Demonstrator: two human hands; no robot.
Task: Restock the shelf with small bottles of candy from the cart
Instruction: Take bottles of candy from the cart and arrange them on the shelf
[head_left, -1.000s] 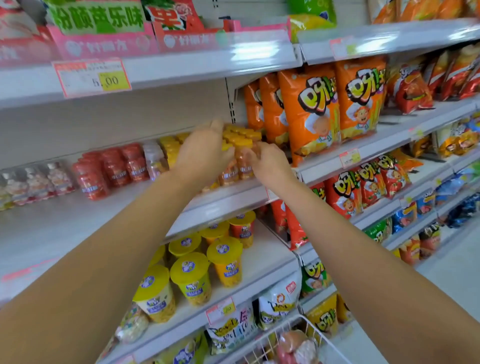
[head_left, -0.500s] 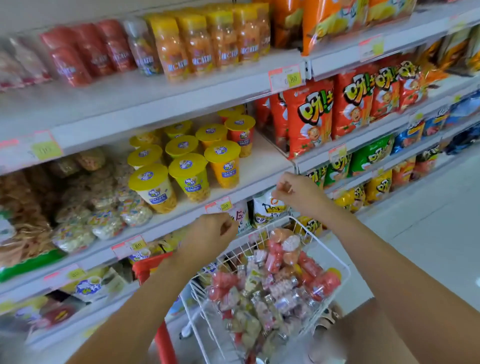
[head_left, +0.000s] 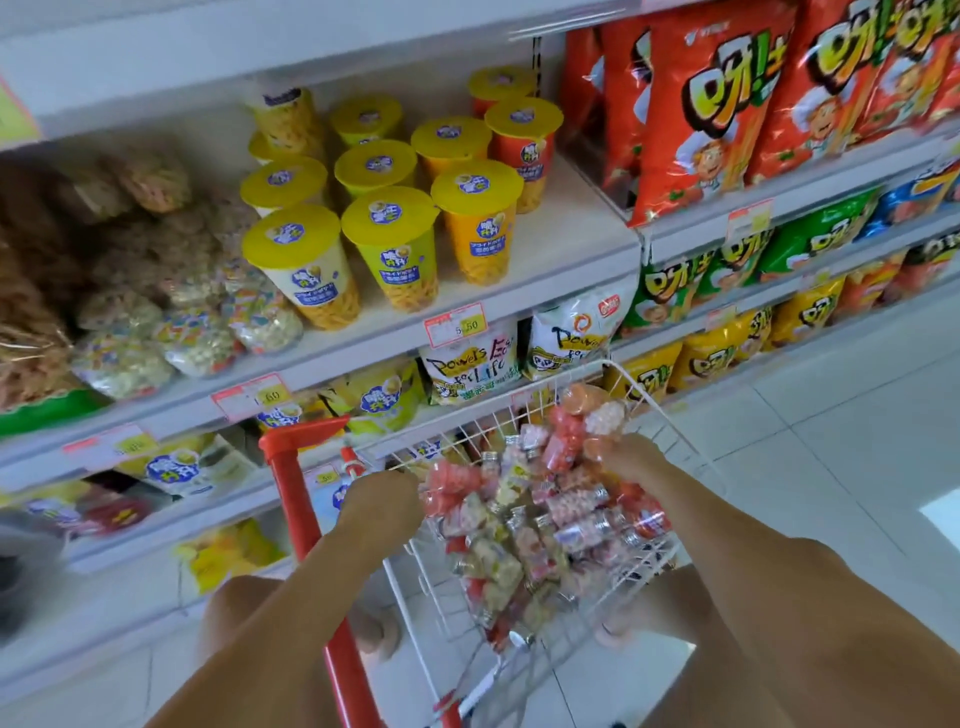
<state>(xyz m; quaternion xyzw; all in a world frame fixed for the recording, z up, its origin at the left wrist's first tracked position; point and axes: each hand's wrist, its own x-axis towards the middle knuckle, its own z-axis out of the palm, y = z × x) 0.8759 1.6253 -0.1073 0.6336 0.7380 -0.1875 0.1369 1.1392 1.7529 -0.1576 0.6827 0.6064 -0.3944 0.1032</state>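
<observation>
Your fingers are the hardest part to read. Both hands show only their backs, with the fingertips curled down out of sight, so you cannot tell whether your left hand (head_left: 382, 512) or your right hand (head_left: 631, 460) grips anything or merely rests there. Your forearms cover the near end of the cart (head_left: 655, 402) at the bottom of the frame, and the far left of the frame is smeared by blur.

The small bottles (head_left: 561, 514) lie jumbled on their sides in the white wire basket at lower centre. They are clear, with what look like silvery caps, and are filled with red, pink and pale yellowish candy. Single labels are too small to make out.

Your left hand sits at the heap's left edge, by the basket rim and just right of the red handle (head_left: 291, 467). Your right hand lies on the heap's upper right part, its knuckles against red and orange bottles. Most of the pile lies between your two hands and just below them. Above the cart, in the upper centre, yellow-lidded cups (head_left: 395, 244) stand on a white shelf (head_left: 571, 244)
</observation>
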